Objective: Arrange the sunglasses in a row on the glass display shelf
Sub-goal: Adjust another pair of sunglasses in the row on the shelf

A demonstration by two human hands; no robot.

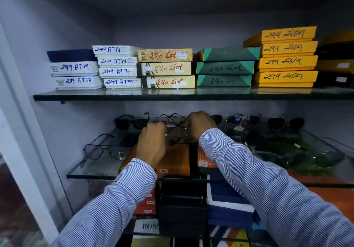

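Facing you is a white-walled cabinet fitted with glass shelves. Upper shelf (86, 97): stacked flat boxes in five columns, white with blue script (76, 74), white again (119, 66), cream with red script (166, 68), green (226, 67), yellow (287, 57), dark boxes at far right. Glass display shelf (92, 168), the lower one: along its back, black sunglasses (132, 122) at left, then thin-framed glasses (168, 119), blue-lensed aviators (242, 120) and a dark round pair (283, 122) to the right. A thin wire-framed pair (103, 149) lies alone near the front left; green-tinted pairs (314, 158) lie front right. Your left hand (153, 145) and right hand (199, 125), both in striped sleeves, meet at the thin-framed glasses; each hand's fingers are curled and pinching the frame's thin black arms, though motion blur hides the exact grip. Orange boxes (178, 158) and black and blue ones (228, 200) show beneath the glass.
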